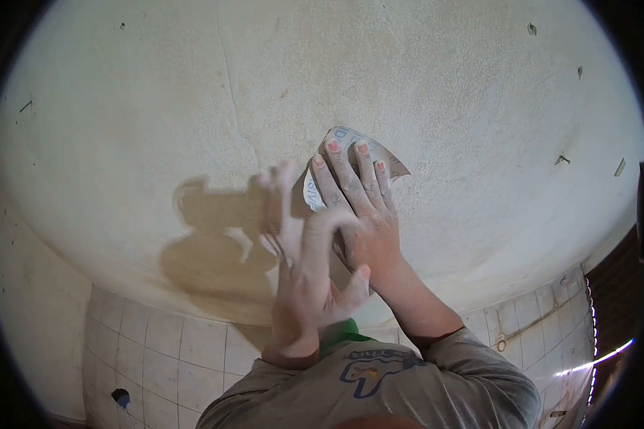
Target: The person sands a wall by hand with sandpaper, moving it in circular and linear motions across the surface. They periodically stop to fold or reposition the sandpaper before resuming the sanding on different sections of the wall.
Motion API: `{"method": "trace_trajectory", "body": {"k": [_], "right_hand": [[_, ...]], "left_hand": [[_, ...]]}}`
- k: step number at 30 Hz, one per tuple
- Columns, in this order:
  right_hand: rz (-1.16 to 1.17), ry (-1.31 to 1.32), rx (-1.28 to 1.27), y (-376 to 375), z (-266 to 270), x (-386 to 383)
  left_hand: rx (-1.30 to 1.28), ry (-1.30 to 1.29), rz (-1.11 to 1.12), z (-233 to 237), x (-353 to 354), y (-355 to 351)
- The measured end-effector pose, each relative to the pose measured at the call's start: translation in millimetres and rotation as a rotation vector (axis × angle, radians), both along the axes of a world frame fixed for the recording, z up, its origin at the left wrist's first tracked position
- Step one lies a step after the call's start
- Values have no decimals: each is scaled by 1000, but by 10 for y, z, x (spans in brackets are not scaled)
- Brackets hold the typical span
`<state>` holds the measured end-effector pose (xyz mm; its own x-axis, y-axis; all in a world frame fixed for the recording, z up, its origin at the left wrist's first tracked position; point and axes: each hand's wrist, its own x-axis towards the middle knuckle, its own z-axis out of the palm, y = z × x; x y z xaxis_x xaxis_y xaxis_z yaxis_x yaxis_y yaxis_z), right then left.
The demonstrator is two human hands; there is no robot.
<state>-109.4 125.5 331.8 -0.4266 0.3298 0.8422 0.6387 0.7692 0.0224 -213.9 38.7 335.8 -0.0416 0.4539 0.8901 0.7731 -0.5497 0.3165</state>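
Note:
My right hand (361, 204) lies against the pale wall (444, 93) with its fingers stretched and dusty. Under it is a curved piece of sandpaper (348, 134), printed on its back, pinned between the palm side and the wall. The paper's upper edge and right corner stick out past the fingertips. My left hand (308, 257) is raised nearer the camera, overlapping the right wrist. Motion smears its fingers, but thumb and fingers are apart and nothing shows in them.
A thin crack (230, 93) runs down the wall. Several nails or plugs stick out, one nail (563, 159) at right. White tiles (161, 336) cover the lower wall, with a dark hole (121, 397) at left. A shadow falls left of my hands.

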Motion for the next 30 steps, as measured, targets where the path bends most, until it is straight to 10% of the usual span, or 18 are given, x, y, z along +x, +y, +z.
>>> {"method": "trace_trajectory", "body": {"k": [6, 10, 16, 24, 30], "right_hand": [[-8, 10, -32, -2, -26, -32], [68, 48, -85, -5, -47, -31], [-67, 26, 31, 0, -38, -83], [59, -3, -40, -7, 44, 38], [-43, 195, 49, 132, 215, 362]], "left_hand": [[-56, -170, -53, -88, -44, 88], [-31, 153, 48, 65, 0, -28], [-218, -404, -183, -29, 64, 76], [-540, -457, -280, 172, 162, -424], [35, -461, -242, -134, -219, -239]]}}
